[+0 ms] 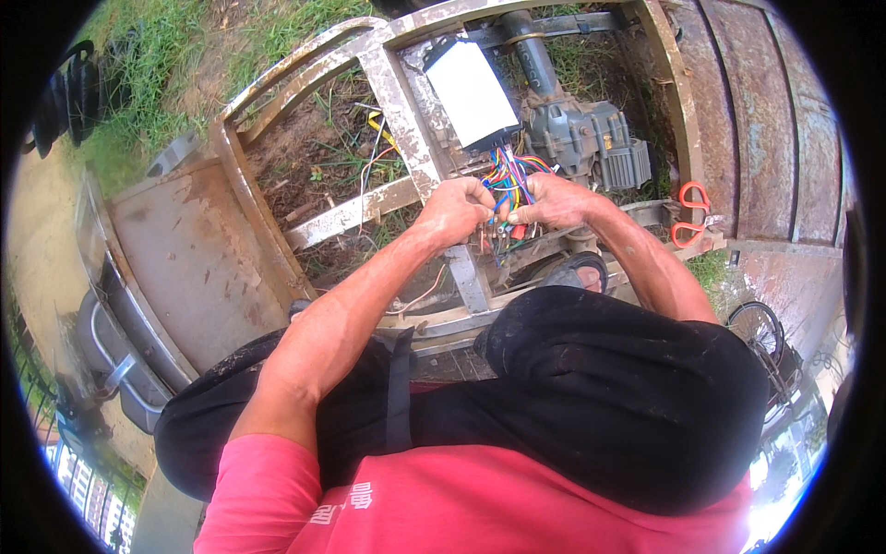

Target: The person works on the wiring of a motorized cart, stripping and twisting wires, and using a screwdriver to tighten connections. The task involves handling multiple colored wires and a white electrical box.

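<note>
A bundle of multicoloured electrical wires [512,173] comes out of the lower end of a silvery-white controller box [471,90] with black ends. On the bundle's left side, my left hand [462,208] pinches wires between thumb and fingertips. From the right, my right hand [554,202] holds other wires of the same bundle, its thumb close to my left fingertips. Small connectors dangle below both hands, a red one [518,231] among them. Which wire each hand grips cannot be told. Beside the box lies a grey motor and gear housing [574,135] on an axle tube.
A worn metal vehicle frame [401,104] surrounds the work, with grass and soil beneath. Orange-handled scissors [691,215] rest on its right rail. Rusty ribbed sheet metal [754,124] stands at the right, a rusty panel [197,256] at the left. Loose thin wires [363,187] hang at the crossbar.
</note>
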{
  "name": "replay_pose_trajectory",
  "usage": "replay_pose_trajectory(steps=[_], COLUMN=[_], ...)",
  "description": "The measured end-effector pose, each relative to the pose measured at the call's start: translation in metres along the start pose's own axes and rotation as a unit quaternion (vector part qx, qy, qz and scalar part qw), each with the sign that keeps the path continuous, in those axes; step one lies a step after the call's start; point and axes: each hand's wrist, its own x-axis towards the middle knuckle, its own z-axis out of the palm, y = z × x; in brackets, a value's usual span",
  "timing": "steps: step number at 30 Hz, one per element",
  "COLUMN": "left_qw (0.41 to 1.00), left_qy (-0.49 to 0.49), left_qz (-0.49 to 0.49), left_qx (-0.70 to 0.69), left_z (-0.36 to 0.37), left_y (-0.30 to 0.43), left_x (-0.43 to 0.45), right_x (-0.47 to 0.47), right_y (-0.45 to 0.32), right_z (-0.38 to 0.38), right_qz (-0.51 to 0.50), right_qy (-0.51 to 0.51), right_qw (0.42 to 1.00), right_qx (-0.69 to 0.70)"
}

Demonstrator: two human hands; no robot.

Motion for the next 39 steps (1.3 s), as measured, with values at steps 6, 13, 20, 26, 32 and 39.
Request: replay_pose_trajectory(steps=[6,13,20,26,32,39], left_qw=[1.000,0.999,0.993,0.931,0.909,0.914], left_qy=[-0.011,-0.008,-0.068,0.030,0.036,0.042], left_qz=[-0.002,0.024,0.090,0.160,0.174,0.166], left_qx=[-0.018,0.030,0.033,0.327,0.377,0.367], left_z=[0.002,0.004,0.005,0.026,0.028,0.029], left_y=[0.004,-0.008,-0.032,-0.007,-0.010,-0.002], left_x=[-0.005,-0.001,0.002,-0.028,-0.026,-0.027], right_x=[0.007,-0.004,-0.005,0.001,-0.001,-0.005], right_y=[0.014,-0.003,0.007,0.029,0.031,0.028], right_z=[0.000,0.005,0.010,0.010,0.022,0.038], right_qz=[-0.012,0.002,-0.046,-0.050,-0.080,-0.078], right_qy=[-0.004,-0.003,-0.006,-0.009,0.057,0.125], right_qw=[1.000,0.998,0.999,0.999,0.995,0.989], right_qx=[-0.005,-0.062,-0.010,0.015,-0.013,-0.007])
